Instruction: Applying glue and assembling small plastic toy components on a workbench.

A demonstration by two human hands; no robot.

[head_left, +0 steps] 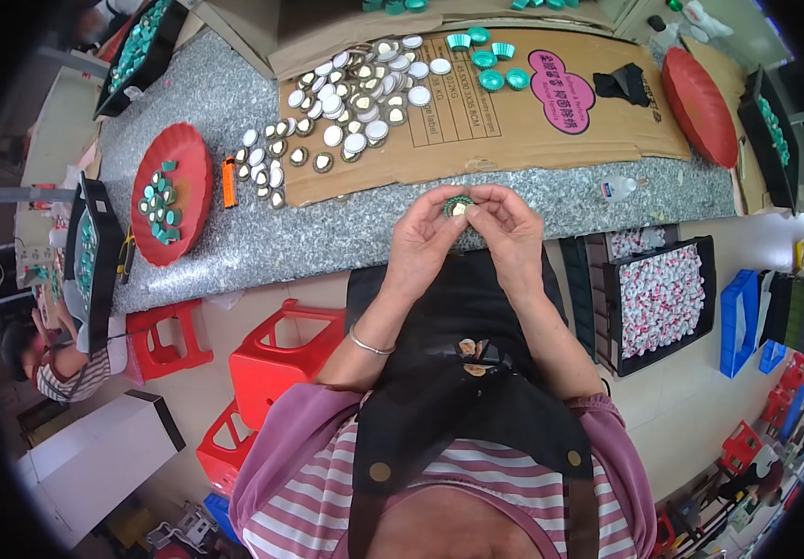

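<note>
Near the tabletop's (262,244) left edge, a red plate (195,154) likely keeps green caps (173,218) together. Loose discs (364,98) cover the cardboard's (476,154) left end, probably for easy reach. By the front edge, left hand (423,231) and right hand (511,233) pinch a green-rimmed cap (459,200) between their fingers, seemingly steadying it.

The bench (262,238) was brightly lit; toward the blackened rim, straight edges were bent and details softened.
</note>
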